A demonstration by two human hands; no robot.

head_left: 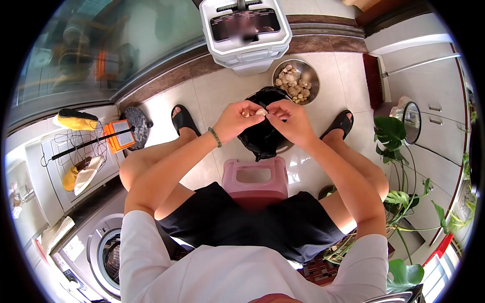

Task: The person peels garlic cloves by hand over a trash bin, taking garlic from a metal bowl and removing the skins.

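My left hand [236,119] is closed around pale garlic, with a garlic clove [261,112] pinched at its thumb and fingertips. The thumb and fingers of my right hand [291,120] meet the same clove from the other side. Both hands are over a bin lined with a black plastic bag [263,137]. Beyond the bin, a steel bowl [314,76] on the floor holds several garlic pieces [293,83], whitish to tan. What else lies in my left palm is partly hidden by the fingers.
A pink plastic stool [255,194] stands between my knees. At the top is a grey-white appliance [247,48] with a dark panel. Potted vines [396,151] and white cabinets [429,106] line the right. A wire rack [76,146] and washing machine [103,252] are on the left.
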